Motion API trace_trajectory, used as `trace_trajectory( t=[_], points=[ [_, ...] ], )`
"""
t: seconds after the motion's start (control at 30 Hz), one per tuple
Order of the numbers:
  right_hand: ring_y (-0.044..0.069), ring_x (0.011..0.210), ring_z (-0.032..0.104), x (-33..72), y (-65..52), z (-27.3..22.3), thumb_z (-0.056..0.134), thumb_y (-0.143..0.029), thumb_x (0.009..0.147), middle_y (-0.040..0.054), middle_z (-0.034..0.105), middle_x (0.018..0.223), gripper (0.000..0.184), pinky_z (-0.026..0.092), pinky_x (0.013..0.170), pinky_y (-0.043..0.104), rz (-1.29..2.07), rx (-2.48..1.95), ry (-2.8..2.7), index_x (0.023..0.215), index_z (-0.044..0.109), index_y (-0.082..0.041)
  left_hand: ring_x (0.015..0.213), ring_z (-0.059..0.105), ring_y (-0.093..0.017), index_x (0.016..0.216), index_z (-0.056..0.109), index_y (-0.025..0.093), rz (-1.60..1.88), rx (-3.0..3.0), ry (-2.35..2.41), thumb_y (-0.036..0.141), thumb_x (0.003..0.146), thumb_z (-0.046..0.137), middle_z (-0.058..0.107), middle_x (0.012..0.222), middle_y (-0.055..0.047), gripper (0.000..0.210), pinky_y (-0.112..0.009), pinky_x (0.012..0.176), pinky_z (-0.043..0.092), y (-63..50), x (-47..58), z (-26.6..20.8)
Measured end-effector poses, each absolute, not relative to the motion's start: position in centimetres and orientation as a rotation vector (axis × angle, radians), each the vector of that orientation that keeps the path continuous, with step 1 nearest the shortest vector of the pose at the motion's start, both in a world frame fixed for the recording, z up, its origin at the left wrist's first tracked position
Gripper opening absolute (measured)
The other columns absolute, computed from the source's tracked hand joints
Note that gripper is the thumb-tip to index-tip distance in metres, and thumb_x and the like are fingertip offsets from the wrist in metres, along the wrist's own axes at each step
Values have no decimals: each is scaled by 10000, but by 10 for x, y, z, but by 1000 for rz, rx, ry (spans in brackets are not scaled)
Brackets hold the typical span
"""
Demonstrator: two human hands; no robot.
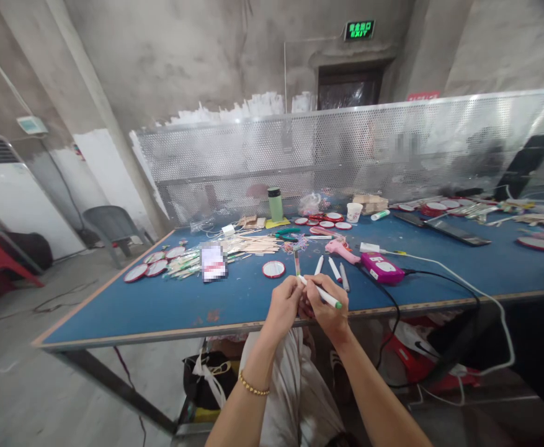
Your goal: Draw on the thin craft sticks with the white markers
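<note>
My right hand (328,305) grips a white marker (322,292) with a green end, its tip angled toward my left hand. Closed at the table's front edge, my left hand (285,300) pinches a narrow stick (297,263) with bands of colour, which points away from me. The marker's tip meets or nearly meets the stick; I cannot tell which. Just beyond my right hand lie several more markers (335,270). A round white disc with a red rim (273,269) lies left of the stick.
Wooden sticks (260,244) lie in a pile beyond the disc, near a green bottle (275,205). To the right are a pink glue gun (341,249), a purple box (382,268) with cables, and a paper cup (354,212). A perforated metal screen (253,155) borders the far edge.
</note>
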State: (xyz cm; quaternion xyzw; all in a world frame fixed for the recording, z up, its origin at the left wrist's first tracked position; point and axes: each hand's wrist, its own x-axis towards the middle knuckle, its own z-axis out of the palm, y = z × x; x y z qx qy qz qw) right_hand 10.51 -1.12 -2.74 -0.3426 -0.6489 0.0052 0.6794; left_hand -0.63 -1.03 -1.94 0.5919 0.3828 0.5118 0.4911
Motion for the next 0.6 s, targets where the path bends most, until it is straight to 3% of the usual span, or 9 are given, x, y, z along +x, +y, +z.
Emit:
trace_trajectory(
  t=[0.6],
  points=[
    [129, 606, 653, 104, -9, -27, 520, -206, 902, 12, 706, 718, 169, 528, 594, 233, 9, -757, -1445, 814, 664, -195, 389, 532, -113, 748, 497, 187, 1215, 1449, 956, 528, 811, 551, 548, 509, 46, 351, -207, 380, 407, -10, -5, -18]
  ],
)
